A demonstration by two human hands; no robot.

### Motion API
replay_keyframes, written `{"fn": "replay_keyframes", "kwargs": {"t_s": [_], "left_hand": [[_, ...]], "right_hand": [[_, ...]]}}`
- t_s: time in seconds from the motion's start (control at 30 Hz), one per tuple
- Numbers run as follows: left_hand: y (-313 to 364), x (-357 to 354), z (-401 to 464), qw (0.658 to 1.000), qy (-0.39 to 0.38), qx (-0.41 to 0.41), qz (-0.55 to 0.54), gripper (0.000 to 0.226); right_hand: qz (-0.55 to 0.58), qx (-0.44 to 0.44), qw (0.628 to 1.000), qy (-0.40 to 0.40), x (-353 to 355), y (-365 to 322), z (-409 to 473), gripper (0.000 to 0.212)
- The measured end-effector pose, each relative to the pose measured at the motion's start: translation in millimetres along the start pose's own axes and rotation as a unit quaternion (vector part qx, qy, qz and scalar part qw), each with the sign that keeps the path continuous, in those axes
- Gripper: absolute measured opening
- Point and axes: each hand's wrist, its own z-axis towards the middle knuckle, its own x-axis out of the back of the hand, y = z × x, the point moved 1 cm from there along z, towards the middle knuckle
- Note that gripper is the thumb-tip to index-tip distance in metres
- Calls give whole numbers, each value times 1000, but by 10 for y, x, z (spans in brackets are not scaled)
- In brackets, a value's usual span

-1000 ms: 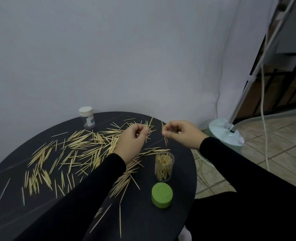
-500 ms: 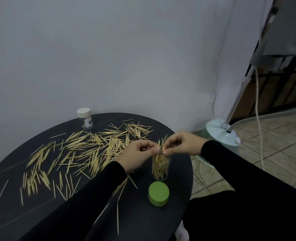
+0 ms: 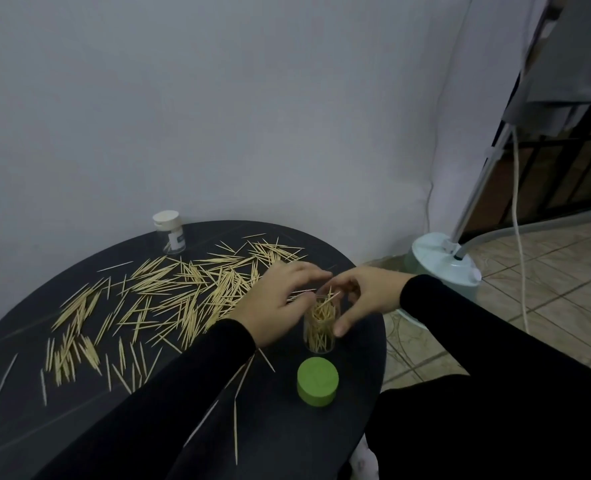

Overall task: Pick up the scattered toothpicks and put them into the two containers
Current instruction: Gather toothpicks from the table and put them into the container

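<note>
A clear container (image 3: 319, 336), partly full of toothpicks, stands open near the right edge of the round black table (image 3: 363, 306). My left hand (image 3: 276, 306) reaches over its mouth from the left with fingers stretched out and nothing visible in them. My right hand (image 3: 367, 295) curls round the container from the right, thumb down its side and fingers behind the rim. One toothpick pokes up out of the mouth. Many scattered toothpicks (image 3: 183, 289) lie across the table's middle and left. A second container (image 3: 171, 235) with a white cap stands at the back by the wall.
A green lid (image 3: 317, 381) lies just in front of the clear container. A few long toothpicks (image 3: 236, 420) lie near the table's front. A pale fan base (image 3: 441, 268) with pole and white cord stands on the tiled floor to the right.
Both hands carried a pinched bundle of toothpicks from the table's back to the clear container; the bundle is now inside, and the hands have dropped around the container's rim.
</note>
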Motion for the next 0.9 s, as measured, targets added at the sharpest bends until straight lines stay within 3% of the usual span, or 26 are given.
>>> {"fn": "replay_keyframes", "kwargs": {"t_s": [0.17,0.3,0.4,0.57,0.73,0.9], "left_hand": [[121,-74,32,984,-12,-106,142,50],[58,-32,37,979,-17,-128,159,45],[11,16,9,982,2,-129,137,36],[-61,49,-38,991,53,-95,74,31],[-92,28,-41,991,45,-105,76,30],[-204,23,-16,993,108,6,41,30]], "right_hand": [[10,9,1000,2,-21,-35,15,27],[9,7,1000,-7,-23,-43,3,24],[3,-4,1000,-5,-33,-11,39,33],[12,-29,999,-13,-37,-24,47,49],[3,-41,998,-37,-25,-45,39,56],[-60,-85,994,-35,-7,22,128,44]]}}
